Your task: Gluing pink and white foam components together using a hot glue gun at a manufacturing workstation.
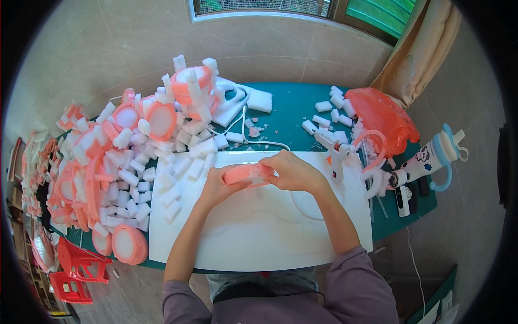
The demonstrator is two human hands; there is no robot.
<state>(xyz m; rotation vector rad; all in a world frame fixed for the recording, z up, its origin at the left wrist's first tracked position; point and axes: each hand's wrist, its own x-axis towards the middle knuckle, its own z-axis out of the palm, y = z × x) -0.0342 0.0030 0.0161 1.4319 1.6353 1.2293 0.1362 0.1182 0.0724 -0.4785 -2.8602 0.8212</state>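
Pink foam piece [244, 174] gripped by left hand [215, 186], right hand [290, 170]; white board [259, 232] on green table [294, 110], tiled wall [259, 39] behind.

Shows no readable words or numbers. Bears only dark printed pictures on the white cylindrical bottle with light-blue lid and handle [433, 157], well right of the right hand [290, 169]. Carries small dark marks, too tiny to make out, on the white gun-shaped tool [336, 160] nearer that hand.
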